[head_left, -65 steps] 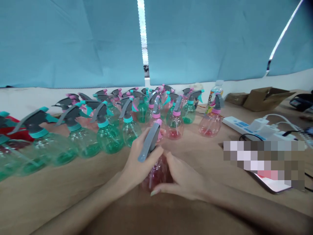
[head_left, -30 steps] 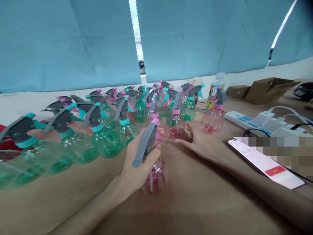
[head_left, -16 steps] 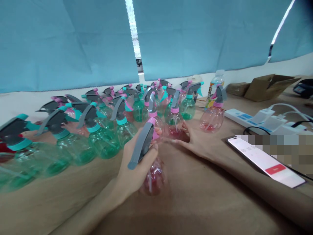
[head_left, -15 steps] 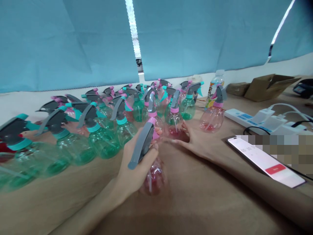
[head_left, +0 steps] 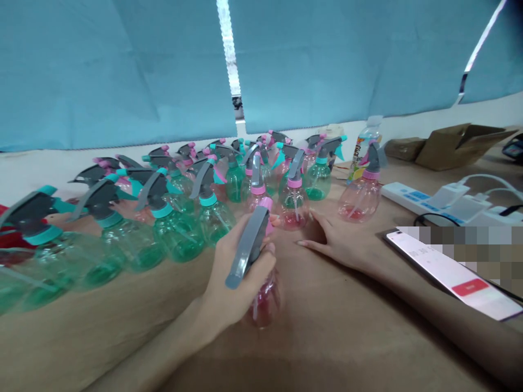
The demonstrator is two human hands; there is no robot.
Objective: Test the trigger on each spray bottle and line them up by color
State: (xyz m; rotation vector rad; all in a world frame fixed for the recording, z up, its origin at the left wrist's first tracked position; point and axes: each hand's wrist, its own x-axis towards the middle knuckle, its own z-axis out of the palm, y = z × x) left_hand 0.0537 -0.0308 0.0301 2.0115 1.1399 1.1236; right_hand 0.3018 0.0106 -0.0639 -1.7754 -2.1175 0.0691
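- a tan table [head_left: 351,348] fills the lower part of the view and runs back to a pale wall strip.
- a crowd of small green and pink spray bottles [head_left: 180,228] stands upright across its left and middle.
- one pink spray bottle [head_left: 362,193] stands apart, right of the crowd.
- a clear drink bottle [head_left: 365,147] stands just behind it.
- a white power strip [head_left: 412,198] with plugged-in chargers lies on the right.
- a phone [head_left: 453,272] with a lit screen lies flat, nearer than the strip.
- flattened brown cardboard [head_left: 449,149] lies at the far right.
- something red [head_left: 12,239] lies at the left edge, partly behind bottles.
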